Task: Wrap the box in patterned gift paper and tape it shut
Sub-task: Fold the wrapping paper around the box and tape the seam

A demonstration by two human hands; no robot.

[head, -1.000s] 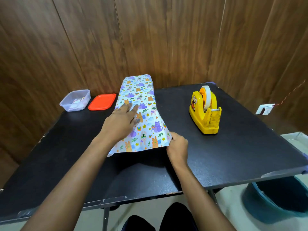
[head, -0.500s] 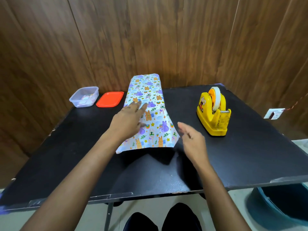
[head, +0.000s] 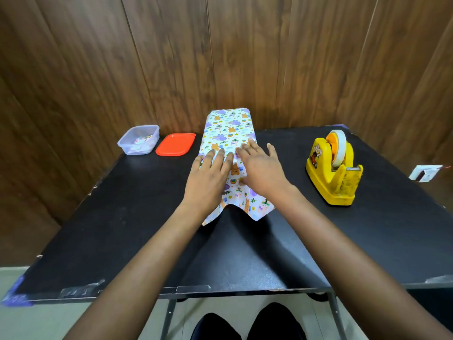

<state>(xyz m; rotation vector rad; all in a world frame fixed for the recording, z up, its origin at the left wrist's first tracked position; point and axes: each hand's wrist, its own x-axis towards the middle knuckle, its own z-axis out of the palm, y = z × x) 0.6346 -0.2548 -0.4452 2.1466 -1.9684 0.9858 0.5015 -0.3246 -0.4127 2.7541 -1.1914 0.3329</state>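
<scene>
Low in the centre, the patterned gift paper [head: 229, 132] flares loose and untaped. Just above, the left hand [head: 208, 179] and right hand [head: 261, 173] press it flat, fingers straight and spread, over the hidden box. At right the tape dispenser [head: 333, 175] stands apart; end folds and taping likely remain.

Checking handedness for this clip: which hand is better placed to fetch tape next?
Right, probably: the right hand lies nearer the tape dispenser on that side; the left hand can hold the gift paper flat.

left grip [head: 208, 179] palm down, fingers [head: 217, 157] straight, right grip [head: 261, 171] just beside it, palm down, fingers [head: 270, 150] spread
</scene>
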